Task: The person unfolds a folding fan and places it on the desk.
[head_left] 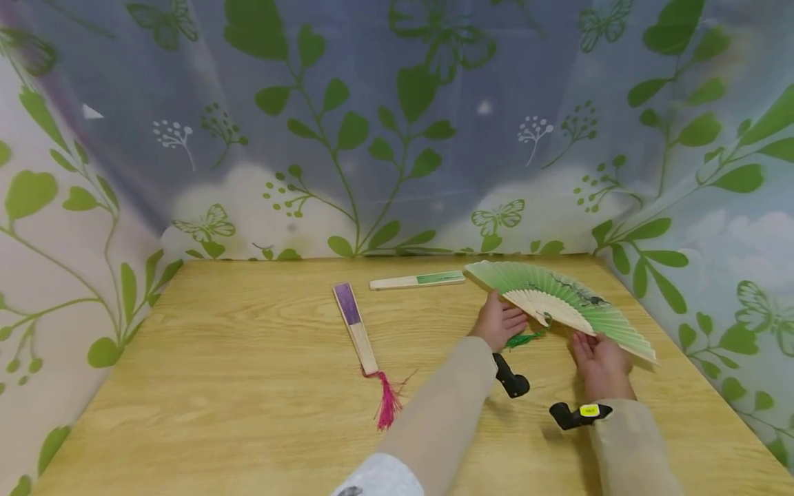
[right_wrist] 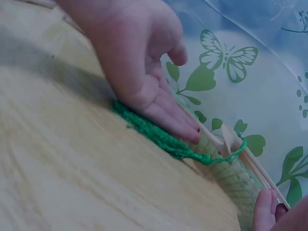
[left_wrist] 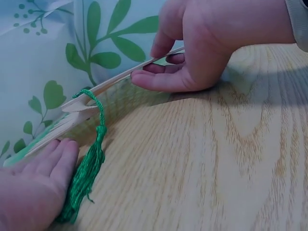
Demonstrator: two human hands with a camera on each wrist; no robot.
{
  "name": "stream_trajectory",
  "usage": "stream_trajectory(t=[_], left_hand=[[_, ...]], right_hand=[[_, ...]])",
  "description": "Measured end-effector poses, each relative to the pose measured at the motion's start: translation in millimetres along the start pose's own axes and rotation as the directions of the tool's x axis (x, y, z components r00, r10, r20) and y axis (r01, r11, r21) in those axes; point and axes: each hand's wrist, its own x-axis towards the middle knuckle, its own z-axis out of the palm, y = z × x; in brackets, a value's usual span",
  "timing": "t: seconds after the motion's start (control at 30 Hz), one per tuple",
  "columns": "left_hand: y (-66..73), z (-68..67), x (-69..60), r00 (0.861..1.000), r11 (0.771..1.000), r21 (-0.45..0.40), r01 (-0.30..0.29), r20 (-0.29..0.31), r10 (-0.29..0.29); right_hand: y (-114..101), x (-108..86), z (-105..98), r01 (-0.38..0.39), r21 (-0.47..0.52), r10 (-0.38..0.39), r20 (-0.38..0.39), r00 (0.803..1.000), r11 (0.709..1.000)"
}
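Can't read the yellow label (head_left: pixel 588 410) on the black mount (head_left: pixel 564 417) in the head view, too small, nor resolve the dark print (head_left: pixel 594 301) on the open green fan (head_left: pixel 552 281); can't follow left sleeve (head_left: pixel 446 406) or right sleeve (head_left: pixel 633 448) past the bottom edge. In the wrist views, can't see all of the left hand (left_wrist: pixel 36 192), cropped at left and bottom, or the right hand (right_wrist: pixel 284 219), cropped at bottom right. Can't identify the blurred pale strip (right_wrist: pixel 41 3), cut by the top edge.
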Motion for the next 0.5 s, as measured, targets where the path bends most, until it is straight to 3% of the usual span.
stream_trajectory(t=[0.17, 0.33, 0.43, 0.5], left_hand=[[-2.4, -4.6, 5.6, 0.998, 0.999, -0.040, 0.017, 0.064, -0.015], [-3.8, -6.9, 5.7, 0.992, 0.997, -0.061, 0.047, 0.120, -0.039], [-2.7, -6.8, 2.8, 0.991, 0.999, -0.026, 0.037, 0.129, -0.033], [-1.0, -4.6, -0.2, 0.993, 0.999, 0.044, 0.007, 0.119, -0.012]], right_hand=[[0.3, -0.1, 2.5, -0.026, 0.029, 0.025, 0.040, 0.999, 0.999], [1.8, -5.0, 7.1, -0.042, -0.033, 0.044, 0.065, 0.997, 0.999], [5.8, -10.7, 11.9, -0.050, -0.082, 0.056, 0.070, 0.996, 0.995], [8.6, -15.5, 16.0, -0.045, -0.109, 0.053, 0.067, 0.996, 0.993]])
